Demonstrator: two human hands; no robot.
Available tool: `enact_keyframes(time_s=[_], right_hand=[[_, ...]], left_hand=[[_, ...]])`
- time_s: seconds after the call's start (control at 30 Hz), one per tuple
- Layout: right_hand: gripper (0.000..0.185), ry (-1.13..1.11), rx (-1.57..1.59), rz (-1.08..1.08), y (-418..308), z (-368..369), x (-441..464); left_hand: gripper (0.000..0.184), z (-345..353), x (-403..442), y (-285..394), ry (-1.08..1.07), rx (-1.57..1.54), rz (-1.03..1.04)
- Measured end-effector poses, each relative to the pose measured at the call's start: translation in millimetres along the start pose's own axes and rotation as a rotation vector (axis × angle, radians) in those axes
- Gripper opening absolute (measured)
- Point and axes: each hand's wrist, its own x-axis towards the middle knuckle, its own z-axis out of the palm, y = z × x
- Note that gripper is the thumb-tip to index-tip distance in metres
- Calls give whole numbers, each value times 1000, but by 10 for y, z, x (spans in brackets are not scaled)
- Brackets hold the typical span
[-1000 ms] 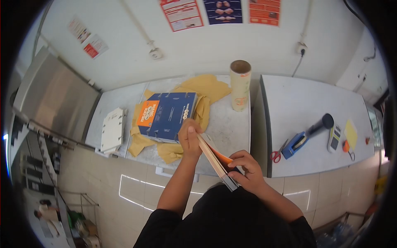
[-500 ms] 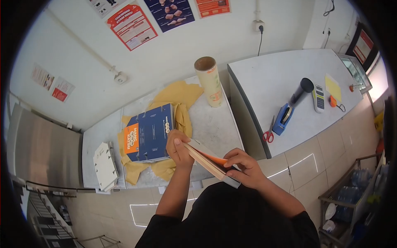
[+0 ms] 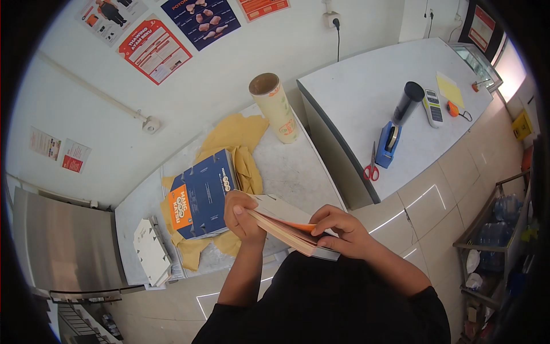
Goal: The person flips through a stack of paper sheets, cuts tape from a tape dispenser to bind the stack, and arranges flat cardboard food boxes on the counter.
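A thick stack of flat cardboard box blanks (image 3: 283, 231), pale on the outside with orange showing inside, is held in front of my body. My left hand (image 3: 243, 217) is wrapped around its left end, thumb on top. At the other end, my right hand (image 3: 342, 231) pinches between the layers, where a gap shows the orange face. Just beyond my left hand, a pile of blue box blanks (image 3: 209, 186) printed "MANG KATSU" lies on crumpled brown paper (image 3: 234, 133). To its left sits a stack of white notched blanks (image 3: 152, 252).
A cardboard tube roll (image 3: 276, 112) stands at the back of the table (image 3: 275, 166). On the right table are red-handled scissors (image 3: 372, 171), a blue tape dispenser (image 3: 389, 146), a dark cup (image 3: 408, 103), a calculator (image 3: 433, 109) and yellow paper (image 3: 450, 89). A shelf rack (image 3: 487, 247) stands at the right.
My view has shifted and turned slightly. Both hands keep hold of the stack, which lies a little flatter, with more of its pale top face showing.
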Motion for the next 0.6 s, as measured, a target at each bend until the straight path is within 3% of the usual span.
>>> enact_keyframes(time_s=[0.33, 0.43, 0.53, 0.6], right_hand=[[19, 72, -61, -7, -59, 52, 19], [18, 186, -532, -59, -280, 100, 71], [13, 223, -773, 2, -499, 190, 154], [11, 232, -743, 32, -512, 184, 177]], left_hand=[[40, -43, -9, -45, -22, -14, 33], [40, -52, -6, -36, -27, -11, 39], [40, -77, -22, -27, -34, 14, 28], [40, -73, -13, -7, -38, 32, 18]])
